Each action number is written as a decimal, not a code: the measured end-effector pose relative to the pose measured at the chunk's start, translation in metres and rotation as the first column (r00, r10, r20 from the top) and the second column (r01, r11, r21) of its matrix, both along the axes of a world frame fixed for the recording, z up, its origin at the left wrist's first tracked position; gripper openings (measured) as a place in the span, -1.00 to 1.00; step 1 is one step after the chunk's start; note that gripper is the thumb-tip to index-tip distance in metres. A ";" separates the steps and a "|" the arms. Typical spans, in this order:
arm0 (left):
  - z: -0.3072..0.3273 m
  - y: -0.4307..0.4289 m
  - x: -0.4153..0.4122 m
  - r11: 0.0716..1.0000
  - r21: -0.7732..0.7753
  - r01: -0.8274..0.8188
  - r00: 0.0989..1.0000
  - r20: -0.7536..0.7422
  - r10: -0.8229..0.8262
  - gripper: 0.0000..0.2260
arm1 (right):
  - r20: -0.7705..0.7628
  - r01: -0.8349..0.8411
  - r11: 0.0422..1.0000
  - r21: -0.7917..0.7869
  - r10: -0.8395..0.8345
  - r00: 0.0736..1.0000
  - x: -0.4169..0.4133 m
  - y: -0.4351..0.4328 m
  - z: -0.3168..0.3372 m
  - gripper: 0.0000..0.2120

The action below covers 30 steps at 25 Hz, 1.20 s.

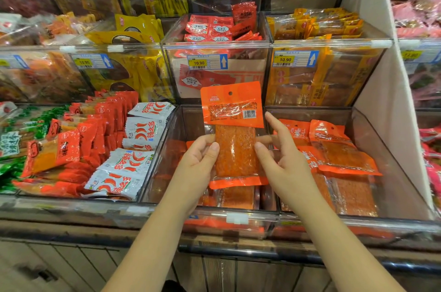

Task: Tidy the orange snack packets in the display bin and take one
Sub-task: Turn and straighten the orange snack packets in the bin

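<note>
An orange snack packet (235, 134) is held upright above a clear display bin (167, 146) at the centre of the bottom row, its printed back and barcode facing me. My left hand (198, 160) grips its left edge, thumb on the front and fingers behind. My right hand (284, 158) pinches the right edge with thumb in front and a finger behind, while the index finger points up. More orange packets (236, 196) lie flat in the bin under the held one.
The bin to the right holds a pile of similar orange packets (338, 151). On the left lie white chilli-print packets (133, 160) and red-orange packets (71, 146). Higher rows of clear bins carry price tags (206, 62). A white divider panel (386, 101) stands at right.
</note>
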<state>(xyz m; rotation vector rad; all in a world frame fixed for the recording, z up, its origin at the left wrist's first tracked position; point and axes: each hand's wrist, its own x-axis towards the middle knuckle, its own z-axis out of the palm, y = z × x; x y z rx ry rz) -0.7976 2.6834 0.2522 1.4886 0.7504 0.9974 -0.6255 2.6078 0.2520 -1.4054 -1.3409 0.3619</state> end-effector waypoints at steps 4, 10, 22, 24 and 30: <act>0.002 -0.003 0.000 1.000 -0.002 0.023 1.000 0.014 -0.023 -0.80 | 0.101 -0.140 0.989 -0.046 0.144 0.984 0.000 0.007 -0.002 -0.39; -0.010 -0.008 0.014 0.890 0.430 -0.150 0.909 -0.294 0.296 -0.78 | 0.079 0.110 0.992 0.053 -0.114 0.990 0.048 0.014 0.005 -0.49; -0.015 -0.072 0.088 0.824 0.484 0.295 0.563 -0.785 0.259 0.14 | 0.683 0.576 0.729 -0.369 -0.208 0.700 0.124 0.020 -0.002 -0.30; -0.014 -0.074 0.089 0.824 0.476 0.307 0.552 -0.795 0.253 0.14 | 0.733 0.595 0.711 -0.375 -0.165 0.660 0.127 0.025 -0.008 -0.31; -0.017 -0.071 0.092 0.839 0.450 0.306 0.579 -0.788 0.211 0.13 | 0.761 0.590 0.685 -0.428 -0.079 0.644 0.128 0.027 -0.010 -0.34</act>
